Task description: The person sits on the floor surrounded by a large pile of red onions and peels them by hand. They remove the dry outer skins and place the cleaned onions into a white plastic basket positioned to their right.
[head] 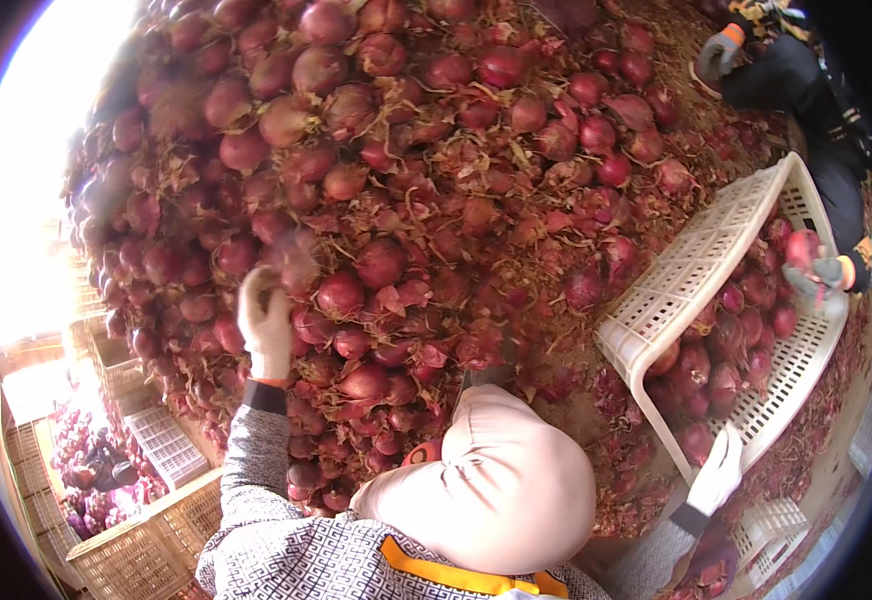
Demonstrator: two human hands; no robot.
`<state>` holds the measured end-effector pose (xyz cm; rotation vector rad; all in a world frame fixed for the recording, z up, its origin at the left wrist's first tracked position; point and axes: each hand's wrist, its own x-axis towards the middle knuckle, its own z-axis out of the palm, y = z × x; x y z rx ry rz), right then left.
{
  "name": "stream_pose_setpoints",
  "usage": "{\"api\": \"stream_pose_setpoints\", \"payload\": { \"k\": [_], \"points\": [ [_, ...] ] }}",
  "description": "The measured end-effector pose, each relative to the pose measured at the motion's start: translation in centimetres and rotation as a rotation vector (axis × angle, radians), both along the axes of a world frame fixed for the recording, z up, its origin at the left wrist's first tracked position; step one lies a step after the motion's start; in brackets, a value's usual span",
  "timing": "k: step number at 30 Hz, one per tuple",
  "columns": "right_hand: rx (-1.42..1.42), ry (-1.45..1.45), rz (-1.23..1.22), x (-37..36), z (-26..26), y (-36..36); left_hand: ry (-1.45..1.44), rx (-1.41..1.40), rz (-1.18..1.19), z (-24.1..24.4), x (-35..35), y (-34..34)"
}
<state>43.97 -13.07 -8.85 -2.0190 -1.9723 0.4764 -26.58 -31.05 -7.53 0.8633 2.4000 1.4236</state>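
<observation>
My left hand (266, 330), in a white knit glove, reaches into a large heap of red onions (380, 262). Its fingers curl beside a blurred onion (295, 261); whether they grip it is not clear. On the other side, my right hand (716, 471), gloved the same way, is at the near rim of a white plastic crate (706, 255). Its fingers stretch out straight and nothing shows in them. Tilted on its side, the crate holds many red onions (728, 352). One onion (697, 441) lies inside, close to my right fingertips.
A co-worker's grey-gloved hand (818, 279) holds an onion (803, 247) over the crate; their other hand (721, 52) is farther back. My bent knee (518, 480) juts forward. Tan crates (135, 551) stand at lower left, a white crate (770, 532) at lower right. Loose skins litter the floor.
</observation>
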Motion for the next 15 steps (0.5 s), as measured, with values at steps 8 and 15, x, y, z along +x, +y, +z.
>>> {"api": "stream_pose_setpoints", "payload": {
  "k": [8, 15],
  "points": [
    [-0.024, 0.189, -0.307, -3.4, -2.1, -3.2, -0.051, 0.115, 0.108, 1.4, -7.0, 3.5],
    [-0.013, 0.191, -0.267, -4.3, -1.8, -3.0, 0.406, -0.529, -0.636, -2.3, 0.6, 10.4]
  ]
}}
